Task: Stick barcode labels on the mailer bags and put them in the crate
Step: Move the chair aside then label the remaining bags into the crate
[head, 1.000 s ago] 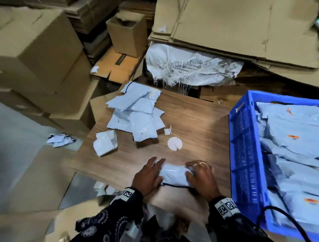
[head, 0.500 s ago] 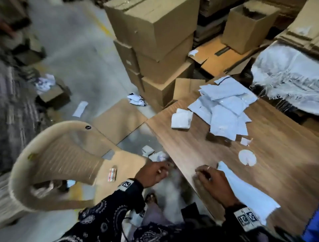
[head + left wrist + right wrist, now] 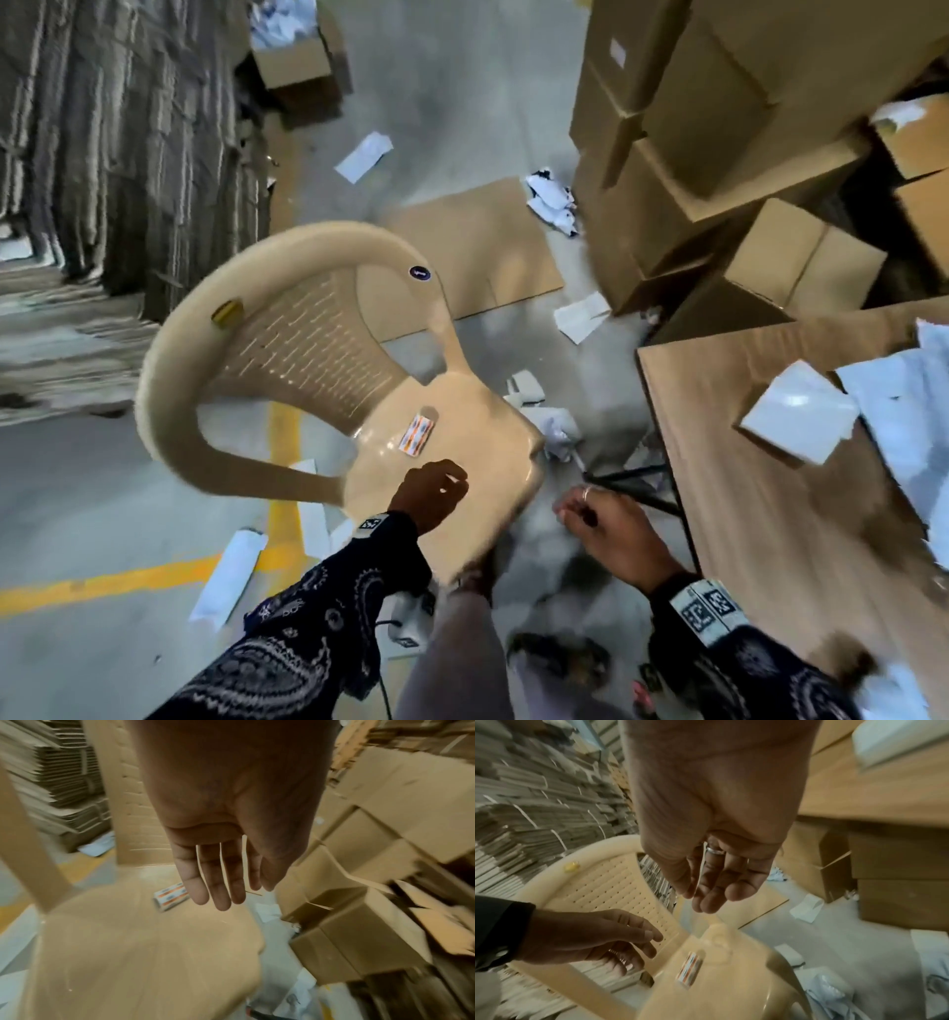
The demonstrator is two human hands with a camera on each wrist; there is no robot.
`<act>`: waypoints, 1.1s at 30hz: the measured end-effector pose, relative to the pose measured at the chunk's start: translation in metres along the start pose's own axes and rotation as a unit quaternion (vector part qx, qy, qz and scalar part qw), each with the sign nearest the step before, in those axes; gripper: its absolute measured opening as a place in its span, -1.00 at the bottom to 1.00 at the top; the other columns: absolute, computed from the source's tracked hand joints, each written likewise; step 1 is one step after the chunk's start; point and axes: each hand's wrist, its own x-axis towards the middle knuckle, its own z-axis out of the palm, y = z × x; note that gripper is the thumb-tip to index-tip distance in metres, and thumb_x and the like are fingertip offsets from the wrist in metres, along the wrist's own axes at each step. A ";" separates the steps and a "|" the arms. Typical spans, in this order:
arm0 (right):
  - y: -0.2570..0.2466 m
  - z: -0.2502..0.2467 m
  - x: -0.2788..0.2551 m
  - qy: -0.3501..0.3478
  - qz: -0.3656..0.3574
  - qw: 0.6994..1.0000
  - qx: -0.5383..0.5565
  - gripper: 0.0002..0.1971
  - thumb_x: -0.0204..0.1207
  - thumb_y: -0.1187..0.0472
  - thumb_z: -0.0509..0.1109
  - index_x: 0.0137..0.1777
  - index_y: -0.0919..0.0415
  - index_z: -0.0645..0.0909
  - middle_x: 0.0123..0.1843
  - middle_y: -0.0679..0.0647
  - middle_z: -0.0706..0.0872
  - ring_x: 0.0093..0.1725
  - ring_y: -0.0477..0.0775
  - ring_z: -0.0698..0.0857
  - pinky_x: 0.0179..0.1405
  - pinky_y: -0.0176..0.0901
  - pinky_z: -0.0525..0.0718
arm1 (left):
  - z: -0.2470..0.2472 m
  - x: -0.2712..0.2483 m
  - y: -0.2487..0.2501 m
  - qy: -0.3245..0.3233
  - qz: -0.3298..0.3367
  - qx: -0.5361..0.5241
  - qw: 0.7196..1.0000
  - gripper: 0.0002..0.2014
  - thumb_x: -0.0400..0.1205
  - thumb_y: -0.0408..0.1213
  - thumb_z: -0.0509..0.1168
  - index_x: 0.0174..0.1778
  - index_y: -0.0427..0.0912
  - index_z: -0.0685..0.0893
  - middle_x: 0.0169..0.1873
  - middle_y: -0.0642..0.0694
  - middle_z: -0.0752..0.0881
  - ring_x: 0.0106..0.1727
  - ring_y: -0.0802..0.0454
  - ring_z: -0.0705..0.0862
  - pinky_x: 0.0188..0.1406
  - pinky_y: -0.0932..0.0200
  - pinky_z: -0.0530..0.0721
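A small strip of orange-and-white barcode labels [image 3: 417,436] lies on the seat of a beige plastic chair [image 3: 287,329]. My left hand [image 3: 431,488] hovers just above the seat a little short of the labels [image 3: 170,896], fingers straight and empty. My right hand [image 3: 598,516] hangs between the chair and the wooden table [image 3: 760,493], fingers relaxed, holding nothing. In the right wrist view the labels [image 3: 690,970] lie below my right fingers [image 3: 713,898]. White mailer bags [image 3: 904,406] lie on the table at the right. The crate is out of view.
Stacked cardboard boxes [image 3: 693,128] stand behind the table. Flat cardboard [image 3: 477,246] and scattered white paper scraps [image 3: 552,200] lie on the concrete floor. Bundles of flattened cartons [image 3: 118,128] fill the left. A white packet [image 3: 798,416] sits on the table's left part.
My view has swung left from the table to the chair. Both hands left the mailer bag on the table; the left hand has moved over the chair seat toward the labels.
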 end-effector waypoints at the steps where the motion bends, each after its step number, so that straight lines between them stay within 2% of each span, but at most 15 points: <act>1: 0.000 0.012 0.022 -0.018 0.009 1.000 0.001 -0.83 0.53 -0.12 0.34 -0.03 -0.14 0.72 -0.15 -0.21 0.81 -0.12 -0.24 0.75 -0.02 -0.17 0.70 | -0.004 0.016 -0.017 0.006 -0.027 -0.013 1.000 -0.88 0.66 -0.13 0.43 0.06 -0.03 0.79 -0.13 -0.06 0.85 -0.07 -0.08 0.81 0.07 0.05 0.70; 3: 0.001 0.035 0.061 -0.042 0.007 0.999 0.001 -0.93 0.58 0.07 0.44 -0.08 -0.16 0.72 -0.23 -0.21 0.79 -0.17 -0.29 0.75 -0.07 -0.33 0.67 | -0.009 0.047 -0.048 0.017 -0.082 -0.034 0.996 -0.85 0.66 -0.15 0.44 0.11 -0.05 0.78 -0.14 -0.05 0.82 -0.07 -0.09 0.80 0.07 0.06 0.70; 5: 0.003 0.054 0.092 -0.049 0.004 0.999 0.004 -0.75 0.58 0.28 0.47 -0.08 -0.17 0.71 -0.27 -0.20 0.78 -0.24 -0.30 0.74 -0.12 -0.43 0.62 | -0.012 0.076 -0.071 0.050 -0.126 -0.060 0.989 -0.79 0.64 -0.16 0.44 0.18 -0.06 0.76 -0.06 -0.09 0.82 0.00 -0.14 0.79 0.11 0.02 0.70; 6: 0.008 0.066 0.107 -0.056 0.011 0.998 0.011 -0.77 0.58 0.29 0.46 -0.06 -0.13 0.74 -0.24 -0.16 0.81 -0.22 -0.26 0.75 -0.09 -0.37 0.66 | -0.010 0.094 -0.084 0.065 -0.145 -0.063 0.985 -0.75 0.64 -0.16 0.44 0.23 -0.07 0.73 0.02 -0.14 0.83 0.08 -0.20 0.78 0.13 -0.01 0.69; 8: 0.019 0.088 0.128 -0.074 0.015 0.997 0.021 -0.87 0.58 0.13 0.40 -0.02 -0.05 0.79 -0.11 -0.13 0.85 -0.11 -0.17 0.78 0.03 -0.17 0.72 | -0.001 0.129 -0.103 0.077 -0.165 -0.034 0.983 -0.61 0.65 -0.17 0.43 0.39 -0.15 0.63 0.18 -0.27 0.76 0.24 -0.30 0.70 0.21 -0.05 0.60; 10: 0.030 0.105 0.137 -0.078 0.019 0.996 0.036 -0.76 0.55 -0.03 0.30 -0.01 -0.03 0.79 -0.09 -0.16 0.84 -0.07 -0.14 0.79 0.06 -0.08 0.75 | 0.011 0.157 -0.116 0.075 -0.175 -0.013 0.982 -0.45 0.65 -0.13 0.43 0.53 -0.23 0.50 0.28 -0.36 0.66 0.34 -0.36 0.61 0.30 -0.10 0.51; 11: 0.038 0.113 0.140 -0.083 0.025 0.995 0.045 -0.76 0.55 -0.04 0.29 -0.02 -0.03 0.78 -0.12 -0.17 0.84 -0.10 -0.15 0.79 0.03 -0.07 0.76 | 0.017 0.170 -0.122 0.070 -0.184 -0.006 0.980 -0.40 0.63 -0.09 0.44 0.56 -0.22 0.46 0.31 -0.35 0.62 0.37 -0.38 0.58 0.32 -0.14 0.51; 13: 0.049 0.124 0.140 -0.095 0.032 0.994 0.045 -0.85 0.61 0.07 0.36 -0.01 -0.03 0.78 -0.16 -0.19 0.83 -0.17 -0.18 0.79 -0.03 -0.08 0.77 | 0.028 0.190 -0.129 0.066 -0.197 0.022 0.978 -0.38 0.58 0.03 0.44 0.51 -0.14 0.48 0.31 -0.26 0.60 0.37 -0.34 0.58 0.27 -0.16 0.57; 15: 0.057 0.128 0.133 -0.091 0.035 0.994 0.050 -0.87 0.62 0.11 0.40 0.00 -0.05 0.79 -0.13 -0.26 0.83 -0.13 -0.23 0.78 -0.01 -0.13 0.75 | 0.035 0.200 -0.129 0.061 -0.201 0.051 0.976 -0.45 0.52 0.08 0.43 0.38 -0.06 0.54 0.25 -0.16 0.63 0.33 -0.26 0.61 0.20 -0.12 0.61; 18: 0.066 0.129 0.122 -0.093 0.046 0.993 0.052 -0.69 0.55 -0.14 0.26 0.02 -0.07 0.80 -0.08 -0.24 0.84 -0.05 -0.23 0.78 0.02 -0.11 0.74 | 0.043 0.209 -0.129 0.068 -0.217 0.060 0.972 -0.53 0.56 0.04 0.45 0.32 -0.08 0.57 0.23 -0.17 0.66 0.30 -0.24 0.64 0.18 -0.10 0.61; 20: 0.068 0.128 0.118 -0.096 0.058 0.992 0.056 -0.64 0.53 -0.21 0.21 0.03 -0.12 0.79 -0.10 -0.18 0.84 -0.07 -0.18 0.78 0.00 -0.04 0.75 | 0.044 0.213 -0.133 0.083 -0.223 0.045 0.970 -0.50 0.62 0.15 0.38 0.33 -0.12 0.59 0.25 -0.21 0.69 0.30 -0.27 0.66 0.21 -0.11 0.63; 23: 0.067 0.122 0.115 -0.076 0.068 0.993 0.061 -0.65 0.50 -0.23 0.23 0.00 -0.15 0.78 -0.14 -0.16 0.82 -0.10 -0.13 0.77 -0.02 -0.05 0.74 | 0.040 0.216 -0.131 0.085 -0.230 0.036 0.969 -0.44 0.63 0.27 0.30 0.29 -0.15 0.63 0.24 -0.22 0.73 0.30 -0.25 0.68 0.22 -0.04 0.61; 28: 0.065 0.111 0.113 -0.059 0.074 0.993 0.070 -0.61 0.49 -0.26 0.23 0.02 -0.10 0.79 -0.09 -0.23 0.83 -0.07 -0.16 0.78 0.02 -0.02 0.75 | 0.027 0.196 -0.116 0.069 -0.235 -0.012 0.969 -0.48 0.52 0.26 0.40 0.15 -0.11 0.71 0.11 -0.18 0.78 0.19 -0.26 0.73 0.09 0.04 0.63; 31: 0.052 0.097 0.101 -0.056 0.069 0.993 0.079 -0.64 0.51 -0.22 0.23 0.03 -0.08 0.77 -0.10 -0.19 0.82 -0.07 -0.12 0.78 0.02 0.00 0.75 | 0.016 0.165 -0.090 0.066 -0.210 -0.053 0.974 -0.53 0.47 0.19 0.44 0.11 -0.09 0.72 0.04 -0.14 0.80 0.16 -0.22 0.74 -0.03 0.10 0.58; 33: 0.037 0.083 0.090 -0.038 0.059 0.994 0.085 -0.70 0.53 -0.14 0.26 0.01 -0.07 0.77 -0.14 -0.21 0.81 -0.09 -0.12 0.78 0.01 -0.03 0.75 | 0.008 0.136 -0.060 0.071 -0.170 -0.086 0.979 -0.48 0.40 0.28 0.36 0.06 -0.07 0.73 0.00 -0.09 0.82 0.11 -0.16 0.75 -0.08 0.17 0.52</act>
